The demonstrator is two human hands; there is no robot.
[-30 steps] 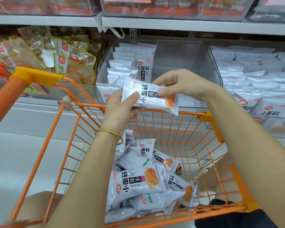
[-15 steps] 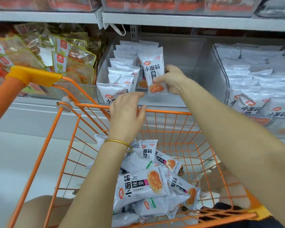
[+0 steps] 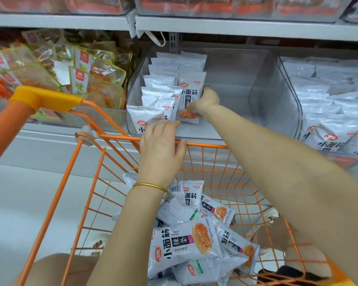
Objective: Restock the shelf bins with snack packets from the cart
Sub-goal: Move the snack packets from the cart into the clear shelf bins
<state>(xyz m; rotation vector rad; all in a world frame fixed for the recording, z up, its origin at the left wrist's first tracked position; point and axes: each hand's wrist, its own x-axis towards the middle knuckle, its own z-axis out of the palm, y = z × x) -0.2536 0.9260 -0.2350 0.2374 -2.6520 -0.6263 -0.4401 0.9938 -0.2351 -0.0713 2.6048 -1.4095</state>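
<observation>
My right hand (image 3: 208, 101) reaches into the clear middle shelf bin (image 3: 256, 96) and holds a white snack packet (image 3: 189, 93) upright, beside two rows of the same packets standing at the bin's left. My left hand (image 3: 161, 149) hovers over the front rim of the orange cart (image 3: 203, 144), fingers relaxed and holding nothing. Several more white packets (image 3: 186, 242) lie in a loose pile at the cart's bottom.
The right half of the middle bin holds no packets. A full bin of the same white packets (image 3: 329, 104) stands on the right, a bin of green-edged snack bags (image 3: 87, 79) on the left. The cart's yellow-orange handle (image 3: 43, 98) juts in at left. A shelf board (image 3: 236, 27) runs overhead.
My right hand carried the packet from above the cart into the middle bin and stood it upright against the rows. My left hand let go of it and dropped toward the cart rim.
</observation>
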